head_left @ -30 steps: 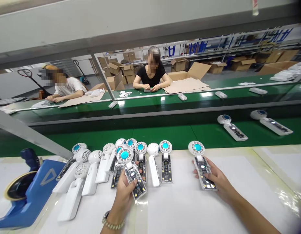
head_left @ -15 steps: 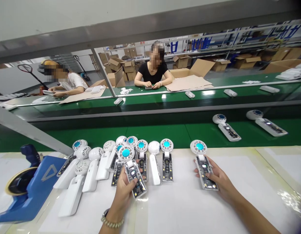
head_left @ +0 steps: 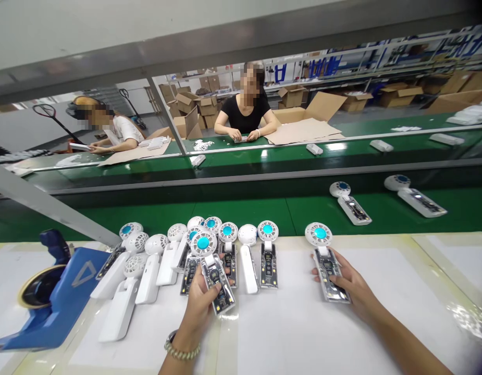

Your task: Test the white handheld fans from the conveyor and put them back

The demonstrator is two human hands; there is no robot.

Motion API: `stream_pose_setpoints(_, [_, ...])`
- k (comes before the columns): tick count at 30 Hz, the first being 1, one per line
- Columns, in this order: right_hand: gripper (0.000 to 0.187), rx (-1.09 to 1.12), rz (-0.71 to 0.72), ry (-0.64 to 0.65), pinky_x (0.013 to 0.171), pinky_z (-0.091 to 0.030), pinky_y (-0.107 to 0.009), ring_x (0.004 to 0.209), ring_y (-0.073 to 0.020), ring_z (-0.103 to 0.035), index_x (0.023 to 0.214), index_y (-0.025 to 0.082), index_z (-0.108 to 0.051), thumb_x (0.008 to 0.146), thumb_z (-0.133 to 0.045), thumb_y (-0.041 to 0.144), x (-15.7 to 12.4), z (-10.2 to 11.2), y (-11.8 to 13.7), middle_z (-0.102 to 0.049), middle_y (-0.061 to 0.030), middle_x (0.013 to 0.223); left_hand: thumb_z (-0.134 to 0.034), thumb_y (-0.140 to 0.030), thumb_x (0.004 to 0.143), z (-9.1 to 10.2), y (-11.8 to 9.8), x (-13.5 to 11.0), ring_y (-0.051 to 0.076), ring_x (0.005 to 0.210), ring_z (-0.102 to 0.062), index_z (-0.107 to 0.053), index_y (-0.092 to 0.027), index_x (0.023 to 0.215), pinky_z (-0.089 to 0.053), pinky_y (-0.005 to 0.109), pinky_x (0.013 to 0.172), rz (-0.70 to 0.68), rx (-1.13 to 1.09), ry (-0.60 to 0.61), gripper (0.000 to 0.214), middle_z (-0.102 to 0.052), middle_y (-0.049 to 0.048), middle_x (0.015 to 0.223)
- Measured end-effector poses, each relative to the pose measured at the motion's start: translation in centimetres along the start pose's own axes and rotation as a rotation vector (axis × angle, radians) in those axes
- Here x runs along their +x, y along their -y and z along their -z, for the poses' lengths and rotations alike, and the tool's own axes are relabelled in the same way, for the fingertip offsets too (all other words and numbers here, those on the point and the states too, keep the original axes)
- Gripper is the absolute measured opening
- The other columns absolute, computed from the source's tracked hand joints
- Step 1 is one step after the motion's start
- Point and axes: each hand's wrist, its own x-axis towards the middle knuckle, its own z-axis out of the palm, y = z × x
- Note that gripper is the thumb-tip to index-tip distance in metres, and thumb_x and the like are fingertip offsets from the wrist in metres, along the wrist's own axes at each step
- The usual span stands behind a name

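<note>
My left hand (head_left: 199,307) is wrapped round the clear handle of a small handheld fan (head_left: 212,268) with a white head and teal centre, thumb on its circuit board. My right hand (head_left: 352,291) grips the handle of a second such fan (head_left: 325,258) lying on the white bench (head_left: 287,333), thumb pressed on top. Between and left of my hands lies a row of several more fans (head_left: 241,255), some with bare circuit boards, some in closed white shells (head_left: 147,271).
A blue tool holder (head_left: 49,307) stands at the left. Behind the bench runs a green conveyor belt (head_left: 244,213) carrying two fans (head_left: 348,200) at the right. Two people sit at a far green table with cardboard boxes behind them.
Both hands keep the same grip on their fans. The two fans on the belt have drifted left; my view has shifted slightly.
</note>
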Motion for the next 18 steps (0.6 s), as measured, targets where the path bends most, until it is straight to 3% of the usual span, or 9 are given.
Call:
stream_pose_setpoints(7, [0.068, 0.031, 0.022, 0.001, 0.083, -0.046, -0.045, 0.094, -0.0286, -0.061, 0.130, 0.029, -0.034, 0.070, -0.065, 0.036, 0.1, 0.2, -0.4, -0.050, -0.0112, 0.128, -0.074, -0.028, 0.061, -0.3, -0.3, -0.3, 0.021, 0.074, -0.063, -0.044, -0.022, 0.123, -0.050, 0.028, 0.059, 0.008, -0.009, -0.005, 0.069, -0.063, 0.0078, 0.092])
stream_pose_setpoints(11, [0.041, 0.008, 0.062, 0.066, 0.072, -0.048, -0.038, 0.073, -0.0243, -0.061, 0.101, 0.023, -0.057, 0.072, -0.056, 0.052, -0.6, -0.6, -0.5, -0.066, -0.0084, 0.091, -0.067, -0.050, 0.063, -0.2, -0.2, -0.4, 0.024, 0.077, -0.062, -0.060, -0.016, 0.100, -0.050, 0.036, 0.071, -0.051, -0.076, 0.017, 0.051, -0.065, 0.0094, 0.084])
stream_pose_setpoints(14, [0.058, -0.017, 0.034, 0.116, 0.063, -0.047, -0.036, 0.059, -0.0234, -0.058, 0.078, 0.019, -0.063, 0.075, -0.033, 0.069, -1.5, -2.0, -0.4, -0.062, -0.0082, 0.062, -0.061, -0.066, 0.059, -0.5, 0.2, -0.7, 0.024, 0.064, -0.060, -0.062, -0.013, 0.098, -0.050, 0.036, 0.063, -0.086, -0.091, 0.106, 0.065, -0.063, 0.0081, 0.065])
stream_pose_setpoints(16, [0.066, 0.043, -0.034, 0.101, 0.057, -0.047, -0.035, 0.052, -0.0220, -0.056, 0.081, 0.018, -0.063, 0.075, -0.025, 0.072, -2.3, -3.3, -0.4, -0.061, -0.0079, 0.057, -0.062, -0.068, 0.056, -1.2, 0.6, -1.2, 0.022, 0.057, -0.059, -0.058, -0.013, 0.106, -0.049, 0.034, 0.055, -0.019, -0.069, 0.183, 0.074, -0.063, 0.0085, 0.064])
stream_pose_setpoints(18, [0.065, 0.104, -0.096, 0.089, 0.053, -0.046, -0.033, 0.050, -0.0209, -0.056, 0.088, 0.017, -0.062, 0.075, -0.030, 0.072, -3.2, -4.6, -0.7, -0.062, -0.0078, 0.059, -0.066, -0.063, 0.057, -2.1, 1.2, -1.9, 0.022, 0.057, -0.060, -0.053, -0.015, 0.112, -0.049, 0.033, 0.053, 0.065, -0.033, 0.235, 0.074, -0.064, 0.0103, 0.073])
